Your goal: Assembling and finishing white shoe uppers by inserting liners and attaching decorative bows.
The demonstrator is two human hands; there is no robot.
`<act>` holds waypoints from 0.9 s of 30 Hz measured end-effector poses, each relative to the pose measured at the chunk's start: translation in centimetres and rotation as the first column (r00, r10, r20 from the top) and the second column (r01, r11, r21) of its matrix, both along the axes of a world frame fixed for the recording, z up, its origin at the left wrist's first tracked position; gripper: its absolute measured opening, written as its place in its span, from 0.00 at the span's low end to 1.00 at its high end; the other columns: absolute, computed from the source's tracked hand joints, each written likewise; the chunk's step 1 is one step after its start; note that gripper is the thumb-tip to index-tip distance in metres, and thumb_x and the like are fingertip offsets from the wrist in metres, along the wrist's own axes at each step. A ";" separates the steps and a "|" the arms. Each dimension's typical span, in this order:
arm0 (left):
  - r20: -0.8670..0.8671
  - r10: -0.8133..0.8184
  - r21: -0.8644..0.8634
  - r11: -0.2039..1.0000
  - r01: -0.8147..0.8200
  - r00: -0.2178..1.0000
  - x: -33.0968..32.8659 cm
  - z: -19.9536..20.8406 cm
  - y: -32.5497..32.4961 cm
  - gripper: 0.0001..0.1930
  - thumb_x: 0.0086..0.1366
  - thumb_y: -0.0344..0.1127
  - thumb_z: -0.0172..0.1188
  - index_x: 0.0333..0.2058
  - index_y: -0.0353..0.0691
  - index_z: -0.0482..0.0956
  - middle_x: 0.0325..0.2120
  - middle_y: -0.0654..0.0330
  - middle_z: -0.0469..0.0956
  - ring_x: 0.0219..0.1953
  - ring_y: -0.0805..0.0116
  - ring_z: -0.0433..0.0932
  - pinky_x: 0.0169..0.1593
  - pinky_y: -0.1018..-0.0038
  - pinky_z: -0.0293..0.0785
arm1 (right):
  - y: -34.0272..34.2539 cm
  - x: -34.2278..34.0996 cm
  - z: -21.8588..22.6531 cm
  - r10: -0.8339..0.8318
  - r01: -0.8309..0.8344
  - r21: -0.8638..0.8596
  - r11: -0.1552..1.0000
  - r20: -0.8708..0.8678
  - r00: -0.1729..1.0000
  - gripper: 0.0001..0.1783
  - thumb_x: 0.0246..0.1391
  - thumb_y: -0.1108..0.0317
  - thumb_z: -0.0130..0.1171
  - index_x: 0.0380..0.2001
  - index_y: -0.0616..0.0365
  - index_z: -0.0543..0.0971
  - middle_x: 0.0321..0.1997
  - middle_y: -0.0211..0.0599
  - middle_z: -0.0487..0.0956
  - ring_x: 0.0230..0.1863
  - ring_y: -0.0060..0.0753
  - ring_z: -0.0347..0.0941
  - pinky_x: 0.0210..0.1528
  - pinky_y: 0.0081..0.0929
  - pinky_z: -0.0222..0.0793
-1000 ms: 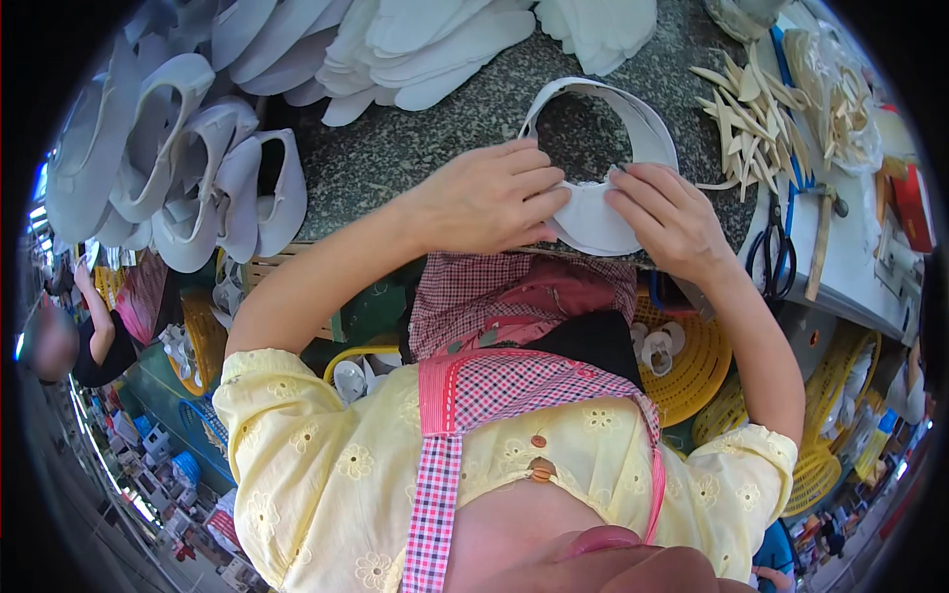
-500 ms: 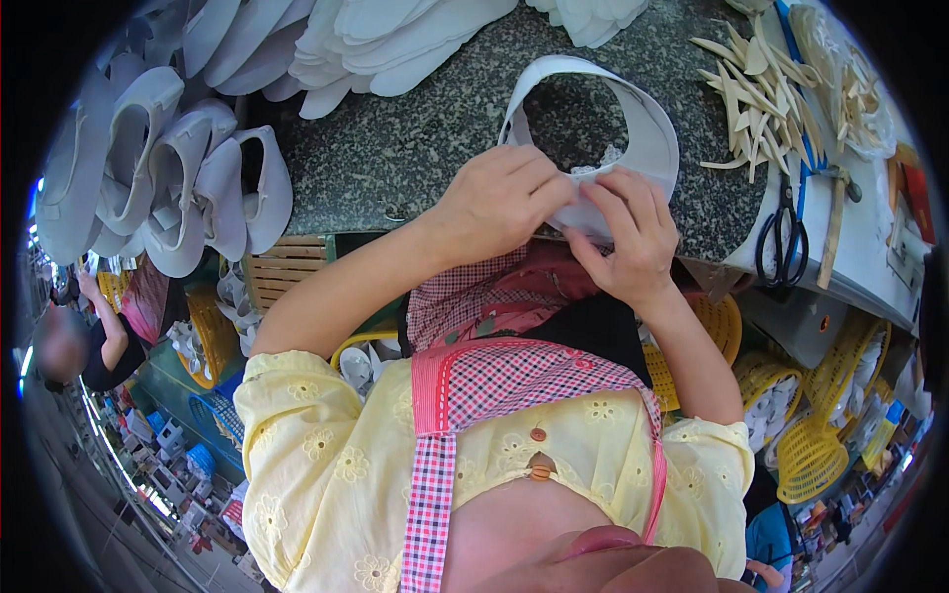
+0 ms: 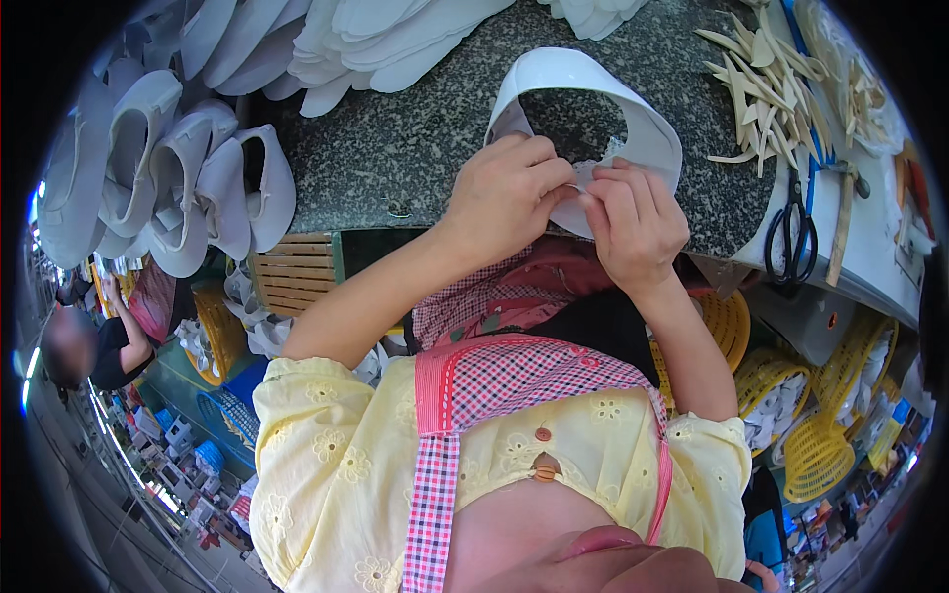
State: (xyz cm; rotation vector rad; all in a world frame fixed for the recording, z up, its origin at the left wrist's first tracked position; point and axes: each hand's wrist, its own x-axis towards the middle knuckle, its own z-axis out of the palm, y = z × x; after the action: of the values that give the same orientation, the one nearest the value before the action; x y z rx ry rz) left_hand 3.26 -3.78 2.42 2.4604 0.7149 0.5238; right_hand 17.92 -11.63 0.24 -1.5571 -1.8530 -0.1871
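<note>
speckled tabletop (image 3: 395,158) — white loop (image 3: 654,138) in both hands (image 3: 507,193) (image 3: 635,219) (yellow baskets (image 3: 820,465) below)

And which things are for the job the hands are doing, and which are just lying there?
Part of the job:
white looped piece, pinched by the left hand and right hand
probably the white shoe-shaped pieces on the left, which look similar

Seemingly just lying about, untouched:
black-handled scissors
wooden-handled hammer
pile of beige pieces
flat white pieces
</note>
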 end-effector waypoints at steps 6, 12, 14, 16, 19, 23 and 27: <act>0.141 0.129 0.122 0.982 -0.146 0.982 0.1 -1.5 -0.4 0.08 0.43 0.26 0.59 0.26 0.40 0.75 0.22 0.60 0.71 0.26 0.62 0.71 0.29 0.70 0.68 | -0.2 0.1 0.3 -0.032 0.028 -0.076 0.997 -0.063 0.997 0.12 0.36 0.69 0.57 0.31 0.52 0.77 0.27 0.28 0.72 0.32 0.32 0.70 0.31 0.25 0.67; 0.209 -0.128 0.209 0.974 0.084 0.969 -1.6 -1.9 0.7 0.10 0.44 0.26 0.58 0.30 0.40 0.76 0.28 0.61 0.74 0.31 0.64 0.74 0.31 0.72 0.70 | -0.9 0.5 -0.2 0.016 -0.021 -0.051 0.998 -0.085 0.996 0.16 0.30 0.72 0.55 0.29 0.49 0.79 0.32 0.26 0.73 0.37 0.31 0.70 0.36 0.26 0.67; 0.027 -0.224 0.344 0.917 0.201 0.974 -2.0 -1.8 0.7 0.13 0.47 0.28 0.57 0.35 0.40 0.76 0.35 0.60 0.74 0.37 0.67 0.73 0.37 0.72 0.70 | -0.9 0.5 0.1 0.025 -0.031 -0.066 0.997 -0.097 0.995 0.17 0.29 0.72 0.54 0.30 0.48 0.79 0.34 0.26 0.73 0.38 0.31 0.70 0.38 0.29 0.67; -0.111 -0.207 0.398 0.887 0.235 0.972 -2.5 -1.0 0.1 0.16 0.48 0.31 0.57 0.39 0.41 0.74 0.40 0.61 0.73 0.41 0.69 0.72 0.43 0.69 0.65 | -1.2 1.2 0.2 0.075 -0.074 -0.063 0.995 0.018 0.997 0.16 0.31 0.72 0.54 0.31 0.48 0.79 0.37 0.26 0.74 0.41 0.32 0.70 0.41 0.34 0.66; -0.273 -0.150 0.434 0.862 0.261 0.950 -3.6 -0.9 -0.8 0.22 0.51 0.39 0.56 0.47 0.45 0.69 0.47 0.64 0.69 0.49 0.72 0.67 0.55 0.61 0.52 | -1.4 2.6 0.4 0.181 -0.168 -0.113 0.979 0.111 0.977 0.17 0.32 0.71 0.55 0.32 0.50 0.78 0.39 0.26 0.74 0.44 0.33 0.69 0.43 0.35 0.65; -0.344 -0.157 0.341 0.898 0.278 0.926 -4.0 -0.8 -0.6 0.30 0.52 0.49 0.54 0.53 0.48 0.63 0.52 0.68 0.64 0.55 0.77 0.62 0.58 0.47 0.29 | -2.3 4.2 1.3 0.273 -0.224 -0.287 0.931 0.146 0.951 0.18 0.35 0.69 0.57 0.37 0.48 0.76 0.47 0.25 0.72 0.51 0.27 0.65 0.55 0.48 0.50; -0.333 -0.184 0.311 0.904 0.292 0.925 -4.0 -0.5 -0.5 0.31 0.51 0.51 0.55 0.53 0.48 0.63 0.53 0.67 0.64 0.55 0.76 0.62 0.55 0.41 0.34 | -3.0 5.7 1.2 0.278 -0.201 -0.336 0.920 0.200 0.940 0.18 0.38 0.68 0.58 0.38 0.47 0.76 0.50 0.24 0.71 0.54 0.24 0.64 0.58 0.53 0.41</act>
State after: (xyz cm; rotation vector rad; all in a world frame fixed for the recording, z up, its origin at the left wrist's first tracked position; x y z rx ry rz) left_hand -0.76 -4.32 1.91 2.9599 0.4408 0.1989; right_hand 23.63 -14.61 1.44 -1.5440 -2.3447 0.0329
